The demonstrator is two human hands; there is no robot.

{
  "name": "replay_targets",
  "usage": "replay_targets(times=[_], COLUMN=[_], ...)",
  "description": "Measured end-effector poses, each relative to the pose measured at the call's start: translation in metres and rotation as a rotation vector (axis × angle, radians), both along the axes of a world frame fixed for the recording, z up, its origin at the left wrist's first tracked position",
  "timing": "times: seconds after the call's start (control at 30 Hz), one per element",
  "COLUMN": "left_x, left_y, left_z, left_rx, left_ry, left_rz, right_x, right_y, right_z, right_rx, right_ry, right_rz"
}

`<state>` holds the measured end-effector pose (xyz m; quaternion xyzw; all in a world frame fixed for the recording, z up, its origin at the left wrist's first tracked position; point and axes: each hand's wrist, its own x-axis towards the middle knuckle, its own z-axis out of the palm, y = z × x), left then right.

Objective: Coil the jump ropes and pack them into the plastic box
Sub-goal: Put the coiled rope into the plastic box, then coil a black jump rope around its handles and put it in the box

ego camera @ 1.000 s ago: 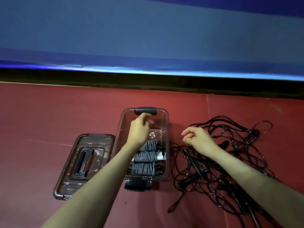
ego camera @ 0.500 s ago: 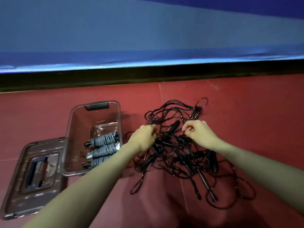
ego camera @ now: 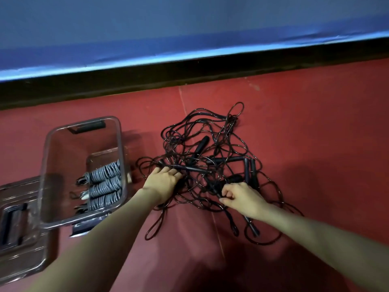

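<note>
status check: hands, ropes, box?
Left hand flat on rope tangle; right hand pinching a strand. Three coils in open box. Ropes heavily knotted.

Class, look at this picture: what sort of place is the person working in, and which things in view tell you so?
Probably a sports hall or gym. The red floor looks like court surfacing or matting with seams, blue padding or sheeting runs along the wall above a black skirting, and a tangled heap of jump ropes lies on the floor.

Bare floor (ego camera: 315, 127) rings the rope tangle (ego camera: 210, 165); box (ego camera: 122, 157) flanks left.
</note>
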<state>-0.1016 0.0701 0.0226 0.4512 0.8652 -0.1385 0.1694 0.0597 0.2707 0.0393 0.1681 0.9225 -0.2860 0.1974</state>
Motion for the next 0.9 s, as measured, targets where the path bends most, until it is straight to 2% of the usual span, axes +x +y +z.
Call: replay_targets(times=[0.1,0.23,0.37,0.53,0.67,0.9], left_x=[0.003,0.003,-0.003,-0.009,-0.013,-0.020], left_y=[0.001,0.006,0.002,-0.003,0.002,0.009], left_z=[-0.006,-0.004,0.002,0.025,0.056,0.124], left_rx=[-0.094,-0.117,-0.059,0.273,0.379,0.465], left_ry=[0.071,0.149,0.078,-0.166,-0.225,-0.329], left_rz=[-0.032,-0.108,-0.048,0.171,0.376,0.600], right_x=[-0.002,-0.006,-0.008,-0.007,-0.012,-0.027], right_y=[-0.011,-0.020,-0.010,0.009,0.016,0.022], right_z=[-0.009,-0.012,-0.008,-0.004,0.004,0.044], right_rx=[0.150,0.333,0.179,-0.011,-0.041,-0.058], right_ry=[-0.054,-0.100,-0.104,-0.054,-0.025,-0.001], right_rz=[0.030,0.117,-0.007,-0.146,-0.180,-0.133])
